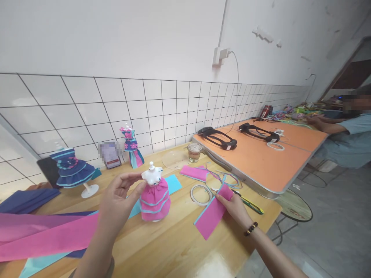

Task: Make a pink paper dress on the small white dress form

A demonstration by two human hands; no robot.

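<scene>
From the head-worn camera, I looked down closely at the pale, grained wooden table (pixel 162 251). My view faced forward to the white, dark-lined tiled wall (pixel 166 119), with the flat orange tabletop (pixel 266 164) farther right.

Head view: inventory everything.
Skirted mini dress form: 1, white, centre
Trimmed strip: 1, pink, right
Dressed forms: 2, multicoloured, left
Sheets: several, multicoloured, left
Ribbons: several, mixed, right
Tape rolls: 2, white, right
Utility knife: 1, yellow, right
Cup: 1, clear, centre
Lit phone: 1, pixelated, left
Headsets: 2, black, right
Can: 1, red, right
Charger: 1, white, top
Tables: 2, tan/orange, foreground/right
Person: 1, blue top, right
Left hand: 1, on form
Right hand: 1, on strip
</scene>
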